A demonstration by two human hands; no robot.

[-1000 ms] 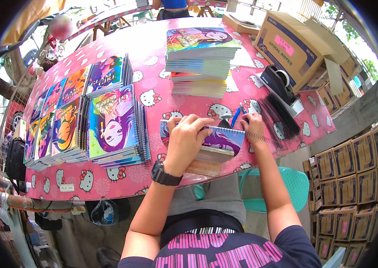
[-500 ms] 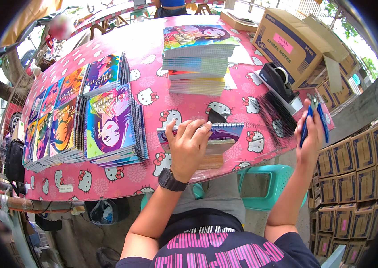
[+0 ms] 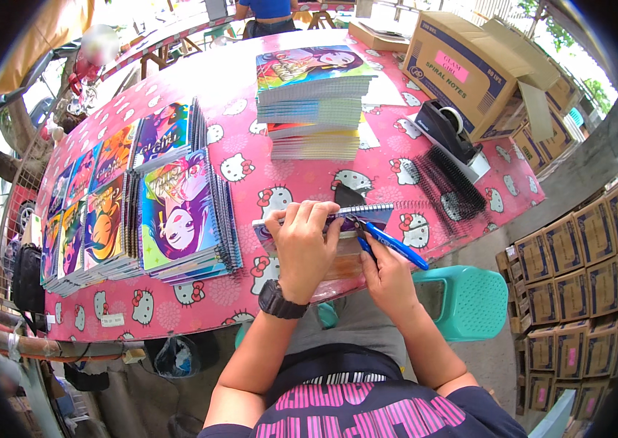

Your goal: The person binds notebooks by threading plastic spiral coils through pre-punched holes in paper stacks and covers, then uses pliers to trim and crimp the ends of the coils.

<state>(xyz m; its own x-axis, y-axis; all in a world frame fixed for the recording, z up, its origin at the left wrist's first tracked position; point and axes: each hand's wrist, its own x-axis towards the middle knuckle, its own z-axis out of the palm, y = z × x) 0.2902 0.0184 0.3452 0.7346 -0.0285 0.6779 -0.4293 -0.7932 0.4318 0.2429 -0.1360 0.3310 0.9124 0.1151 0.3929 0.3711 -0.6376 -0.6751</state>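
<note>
At the table's near edge a notebook [image 3: 380, 216] stands with its spiral edge up. My left hand [image 3: 300, 239] is closed over its top edge, fingers wrapped across the spiral. A length of loose coil [image 3: 411, 206] sticks out past the notebook's right end. My right hand [image 3: 390, 277] grips blue-handled wire cutters [image 3: 402, 250], their jaws at the spiral close beside my left fingers. The jaw tips are partly hidden there. Below the notebook sits a wooden block [image 3: 342, 269], partly covered by my hands.
Stacks of bound notebooks [image 3: 177, 212] fill the left side. A tall pile of colourful sheets [image 3: 316, 109] stands beyond my hands. Black spiral coils [image 3: 451, 193], a tape dispenser [image 3: 455, 130] and a cardboard box [image 3: 462, 77] are on the right. A green stool [image 3: 473, 303] stands below.
My right hand has swung in from the far right with the cutters and brought them to the notebook's spiral. My left hand has kept its hold.
</note>
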